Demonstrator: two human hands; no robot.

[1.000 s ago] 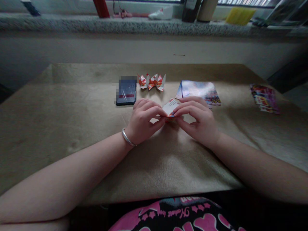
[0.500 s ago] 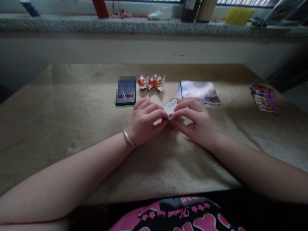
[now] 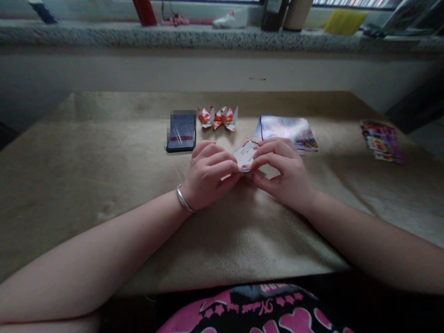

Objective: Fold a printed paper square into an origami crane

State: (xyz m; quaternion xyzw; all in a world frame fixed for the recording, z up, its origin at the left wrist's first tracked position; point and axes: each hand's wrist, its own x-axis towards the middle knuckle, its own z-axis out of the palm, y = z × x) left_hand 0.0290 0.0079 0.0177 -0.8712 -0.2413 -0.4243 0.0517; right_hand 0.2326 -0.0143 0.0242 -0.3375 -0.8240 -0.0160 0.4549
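Note:
A small piece of printed paper [image 3: 244,155], white with dark text and red marks, is held between both hands, its near edge folded over to show blue and orange. My left hand [image 3: 211,171], with a silver bangle [image 3: 183,200] at the wrist, pinches the paper's left side between thumb and fingers. From the right, my right hand [image 3: 282,171] pinches its near right part. The fingers cover much of the paper's edges. Beyond the left hand stand folded red-and-white paper cranes [image 3: 218,118], side by side.
A phone [image 3: 181,133] lies left of the cranes. A stack of colourful paper sheets [image 3: 287,129] rests behind my right hand. Several pink and purple printed slips [image 3: 381,142] lie far right. Bottles and a yellow object [image 3: 345,22] stand on the granite windowsill [image 3: 208,40].
The fingertips have drawn slightly apart along the fold, and more of the paper's printed white face shows. The cranes, phone and sheets have stayed put.

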